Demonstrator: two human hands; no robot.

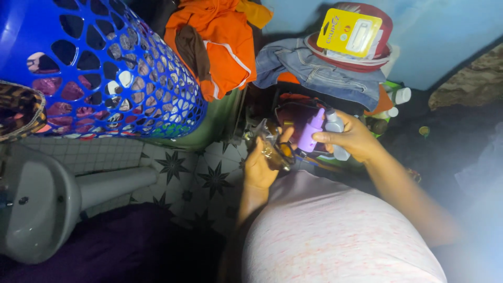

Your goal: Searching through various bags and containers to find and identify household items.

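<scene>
My left hand (260, 166) holds a small clear glass bottle (273, 148) with amber liquid, tilted, close to my chest. My right hand (352, 139) grips two small bottles together: a purple one (312, 131) and a grey-white one (335, 131). The two hands sit close to each other, the glass bottle almost touching the purple one. My pale pink shirt (335, 236) fills the lower middle of the view.
A blue openwork laundry basket (105, 68) with clothes lies at upper left. Orange garments (220, 42) and a denim piece (319, 71) are piled behind the hands. A yellow blister pack (350, 32) lies on a red bowl. A white basin (36, 209) sits at left above star-patterned tiles (194, 173).
</scene>
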